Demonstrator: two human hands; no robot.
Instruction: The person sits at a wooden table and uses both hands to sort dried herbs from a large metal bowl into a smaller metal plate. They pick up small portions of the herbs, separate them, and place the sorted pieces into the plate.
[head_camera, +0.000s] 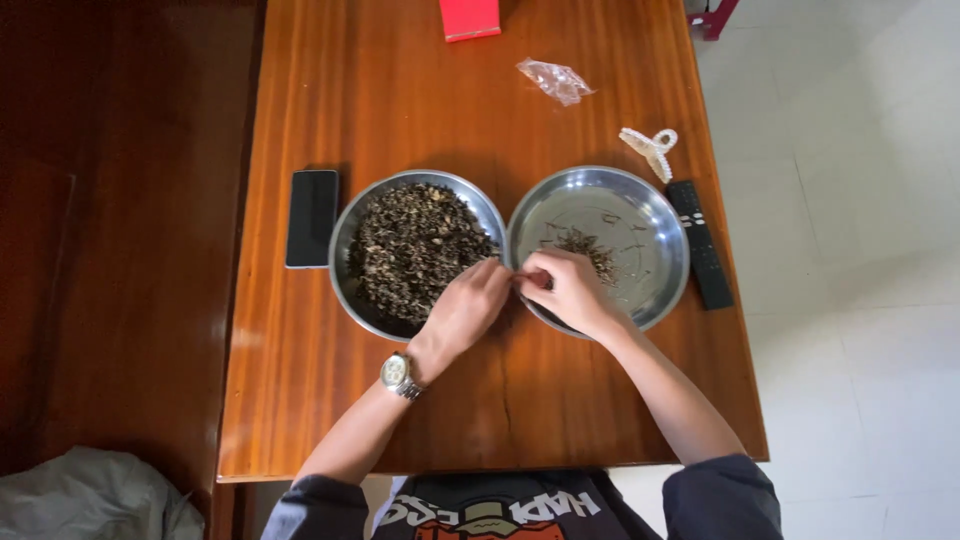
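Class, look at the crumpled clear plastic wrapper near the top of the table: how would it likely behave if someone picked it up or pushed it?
The wrapper looks thin and crinkled, so it is probably floppy and very light. Pushed, it would likely slide easily over the glossy wooden table rather than roll. It seems unlikely to break.

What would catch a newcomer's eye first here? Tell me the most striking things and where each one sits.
Two round steel bowls sit side by side mid-table: the left bowl is heaped with dark dried bits, the right bowl holds only a few. The left hand and right hand meet fingertip to fingertip where the rims touch. A black phone lies left of the bowls, a remote right of them.
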